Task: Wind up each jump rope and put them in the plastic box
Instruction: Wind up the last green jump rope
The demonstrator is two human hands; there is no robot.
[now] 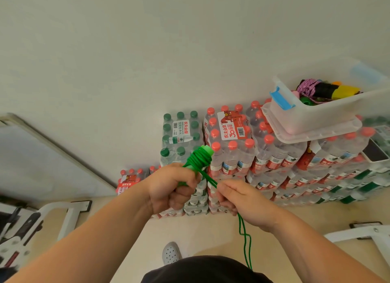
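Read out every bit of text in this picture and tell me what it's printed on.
"农夫山泉" and "饮用纯净水": white label on the green-capped bottle pack, printed sideways.
"农夫山泉" and "30周年": red-and-white label on the red-capped bottle pack, printed sideways.
Barcode digits and fine print on both labels: too small to read.
Single bottle labels lower in the stack: too blurred to read.
Green jump rope and plastic box: no text visible.

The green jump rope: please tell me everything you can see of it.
The green jump rope has a thin green cord and a lighter green handle end that looks plastic. Several turns of cord are wound around the handle, which tilts up to the right. The left hand grips it lower down. Two strands run to the right hand, which holds them; the loose rest hangs below it.
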